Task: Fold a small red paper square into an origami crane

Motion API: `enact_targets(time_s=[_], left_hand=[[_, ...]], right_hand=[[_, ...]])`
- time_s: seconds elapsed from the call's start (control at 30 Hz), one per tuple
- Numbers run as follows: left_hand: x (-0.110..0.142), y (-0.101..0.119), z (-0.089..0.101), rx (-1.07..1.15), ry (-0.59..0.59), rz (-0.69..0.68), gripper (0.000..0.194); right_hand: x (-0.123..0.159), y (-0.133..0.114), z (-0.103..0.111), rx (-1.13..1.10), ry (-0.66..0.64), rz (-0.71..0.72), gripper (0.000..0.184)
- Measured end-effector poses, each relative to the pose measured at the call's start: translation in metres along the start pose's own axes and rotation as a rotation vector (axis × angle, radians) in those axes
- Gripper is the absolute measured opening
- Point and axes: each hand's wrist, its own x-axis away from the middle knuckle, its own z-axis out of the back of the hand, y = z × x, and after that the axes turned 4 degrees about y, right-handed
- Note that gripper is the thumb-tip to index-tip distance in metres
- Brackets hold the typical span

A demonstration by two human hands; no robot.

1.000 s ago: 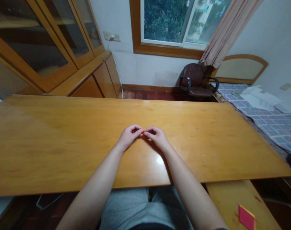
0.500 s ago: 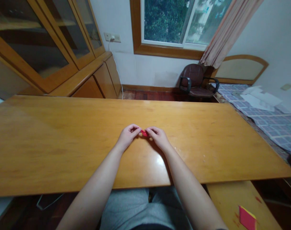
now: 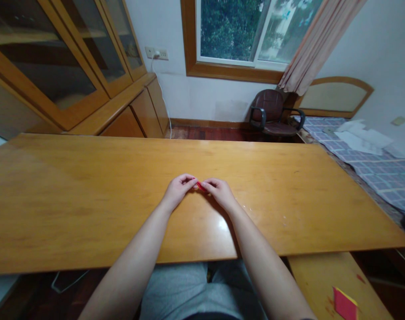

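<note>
A small folded piece of red paper point(image 3: 201, 186) is pinched between my two hands, just above or on the wooden table point(image 3: 89, 191). My left hand point(image 3: 179, 189) has thumb and fingers closed on its left end. On its right end, my right hand point(image 3: 218, 190) grips with thumb and forefinger. The fingers cover much of the piece, so its full shape is hidden. Further off, at the lower right, a red sheet with a yellow edge point(image 3: 345, 304) lies on a lower wooden surface point(image 3: 317, 271).
Small pale specks point(image 3: 248, 208) lie on the table right of my hands. Beyond the table stand a dark armchair point(image 3: 270, 111) and a glass-door cabinet point(image 3: 98, 84). A bed point(image 3: 372, 164) with white sheets of paper is along the right side.
My fingers have shifted slightly and the right thumb has come closer to the left one. Less of the red paper shows, and it looks narrower and more tilted.
</note>
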Motion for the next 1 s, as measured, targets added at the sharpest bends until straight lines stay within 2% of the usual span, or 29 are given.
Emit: enact_targets(time_s=[0.5,1.0], left_hand=[[0.0013,0.0021,0.0,-0.009,-0.027,0.021,0.036],[0.0002,0.0018,-0.0016,-0.055,0.005,-0.026,0.034]], right_hand=[[0.0002,0.0006,-0.0008,0.011,-0.001,0.007,0.033],[0.0021,0.0019,-0.0015,0.065,0.013,0.036,0.033]])
